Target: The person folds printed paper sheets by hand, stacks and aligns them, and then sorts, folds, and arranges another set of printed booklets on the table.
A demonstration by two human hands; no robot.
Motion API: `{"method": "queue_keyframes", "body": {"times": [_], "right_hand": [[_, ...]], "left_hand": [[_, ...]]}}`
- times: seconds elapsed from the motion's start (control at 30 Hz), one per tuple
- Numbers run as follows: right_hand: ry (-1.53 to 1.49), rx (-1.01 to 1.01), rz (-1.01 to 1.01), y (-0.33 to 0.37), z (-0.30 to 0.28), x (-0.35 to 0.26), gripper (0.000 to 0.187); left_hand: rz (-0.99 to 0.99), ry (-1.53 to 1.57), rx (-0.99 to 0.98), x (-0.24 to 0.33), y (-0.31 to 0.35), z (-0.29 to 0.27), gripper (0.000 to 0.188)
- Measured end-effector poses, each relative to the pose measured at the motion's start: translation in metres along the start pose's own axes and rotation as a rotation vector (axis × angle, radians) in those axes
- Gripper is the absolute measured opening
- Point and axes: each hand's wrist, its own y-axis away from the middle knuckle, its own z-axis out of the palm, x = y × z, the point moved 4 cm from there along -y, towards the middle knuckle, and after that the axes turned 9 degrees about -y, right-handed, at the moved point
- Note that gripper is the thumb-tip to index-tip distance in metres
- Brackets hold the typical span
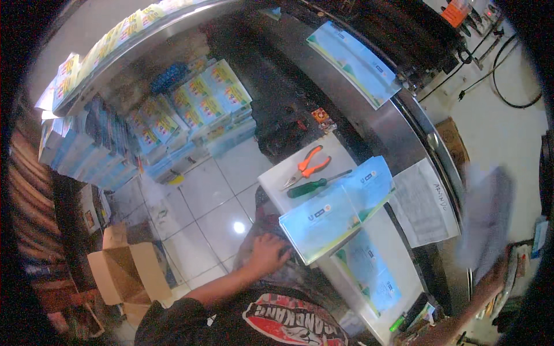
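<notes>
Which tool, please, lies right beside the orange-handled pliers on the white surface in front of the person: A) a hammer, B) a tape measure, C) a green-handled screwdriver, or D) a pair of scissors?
C: a green-handled screwdriver lies just below the orange-handled pliers on the white surface, its shaft pointing toward the light-blue folded pack.

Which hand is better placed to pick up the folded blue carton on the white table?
Left. The left hand rests right at the blue carton's lower corner; the right hand is off to the side, motion-blurred.
</notes>
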Motion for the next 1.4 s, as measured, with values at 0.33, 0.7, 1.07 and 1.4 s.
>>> {"method": "queue_keyframes", "body": {"times": [0.33, 0.7, 1.07, 1.4], "right_hand": [[-0.04, -0.295, -0.167, -0.052, 0.203, -0.112, 0.038], [-0.104, -0.924, -0.068, 0.197, 0.128, -0.228, 0.074], [-0.412, -0.944, 0.225, 0.164, 0.1, -0.185, 0.025], [0.164, 0.298, -0.118, -0.037, 0.022, -0.102, 0.042]], "left_hand": [[-0.028, 0.005, -0.018, -0.002, 0.004, 0.006, 0.034], [0.0, -0.056, -0.066, 0.007, 0.002, 0.006, 0.035], [-0.012, -0.042, -0.091, 0.006, -0.003, 0.005, 0.041], [0.006, 0.0, -0.03, 0.004, -0.001, -0.003, 0.034]]}}
